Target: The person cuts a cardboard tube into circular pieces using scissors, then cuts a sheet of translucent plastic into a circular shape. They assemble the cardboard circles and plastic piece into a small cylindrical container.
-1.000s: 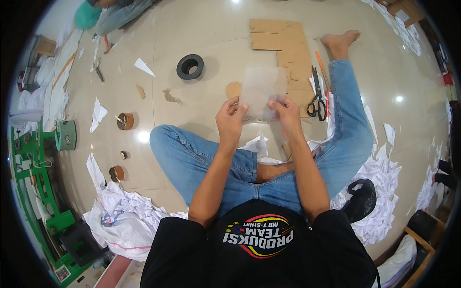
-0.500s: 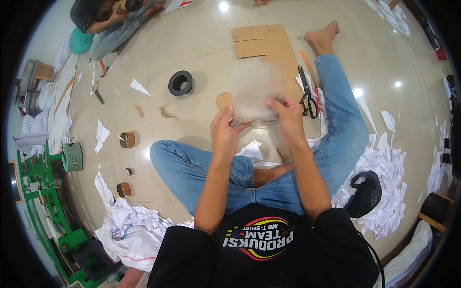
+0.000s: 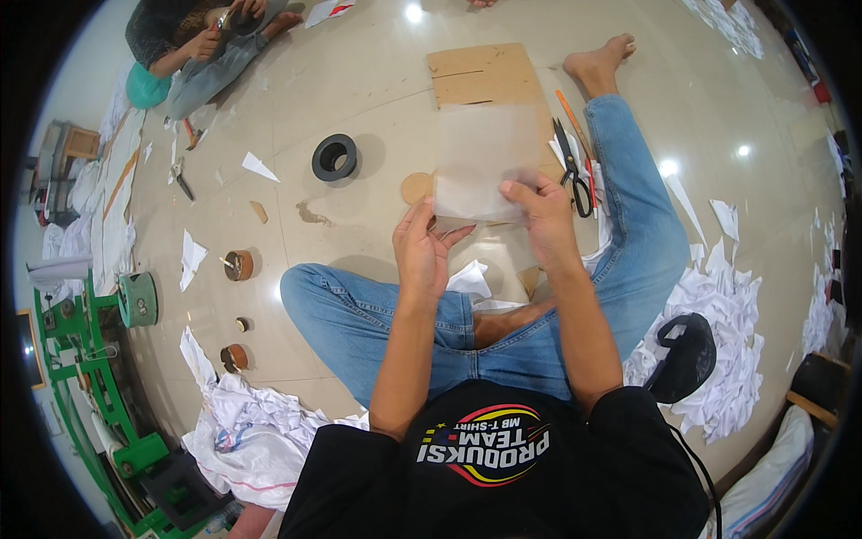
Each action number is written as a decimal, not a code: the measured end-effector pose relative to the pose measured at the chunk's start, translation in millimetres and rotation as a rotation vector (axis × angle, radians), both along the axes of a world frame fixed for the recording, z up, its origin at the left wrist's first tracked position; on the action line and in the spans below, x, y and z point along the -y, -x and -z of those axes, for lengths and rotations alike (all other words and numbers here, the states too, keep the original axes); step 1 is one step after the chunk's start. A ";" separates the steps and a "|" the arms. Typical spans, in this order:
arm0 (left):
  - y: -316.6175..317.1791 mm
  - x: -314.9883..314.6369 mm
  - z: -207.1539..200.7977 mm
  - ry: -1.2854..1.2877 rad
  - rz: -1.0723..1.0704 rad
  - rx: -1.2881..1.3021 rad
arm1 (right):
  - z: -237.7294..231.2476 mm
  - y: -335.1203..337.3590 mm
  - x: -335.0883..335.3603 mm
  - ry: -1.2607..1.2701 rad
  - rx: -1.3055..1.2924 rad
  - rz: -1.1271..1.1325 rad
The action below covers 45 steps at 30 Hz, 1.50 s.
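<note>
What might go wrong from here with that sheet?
The translucent sheet may bend or slip: the right hand grips it near its lower right corner, and the far edge has no fingers on it.

The black scissors lie between that hand and the right leg, so a sideways sweep might knock them.

- a black ring (image 3: 322, 161), on the floor (image 3: 386, 117)
- a green machine (image 3: 133, 455), at the left side
- another person (image 3: 160, 34), who sits at the upper left
</note>
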<state>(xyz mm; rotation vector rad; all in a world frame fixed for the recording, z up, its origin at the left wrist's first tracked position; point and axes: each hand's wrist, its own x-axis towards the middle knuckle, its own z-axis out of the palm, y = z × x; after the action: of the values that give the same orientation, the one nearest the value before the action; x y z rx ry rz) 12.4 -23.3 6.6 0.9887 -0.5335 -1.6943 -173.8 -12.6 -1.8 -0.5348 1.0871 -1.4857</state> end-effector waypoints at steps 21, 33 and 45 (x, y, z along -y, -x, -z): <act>4.4 -4.6 -8.2 0.094 0.012 0.103 | 0.5 -11.8 -4.3 -0.091 -0.093 -0.104; 7.7 -4.4 -8.2 0.157 0.000 0.181 | 6.6 -9.6 -3.8 -0.093 0.014 -0.129; 6.8 -6.0 -7.7 0.235 -0.037 0.231 | 2.7 -10.3 -4.1 -0.096 0.031 -0.150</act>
<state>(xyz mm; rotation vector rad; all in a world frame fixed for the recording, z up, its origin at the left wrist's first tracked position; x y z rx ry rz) 5.5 -17.3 14.3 1.0202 -0.8406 -1.4541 -163.4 -8.5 -4.5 -0.5122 1.0652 -1.3010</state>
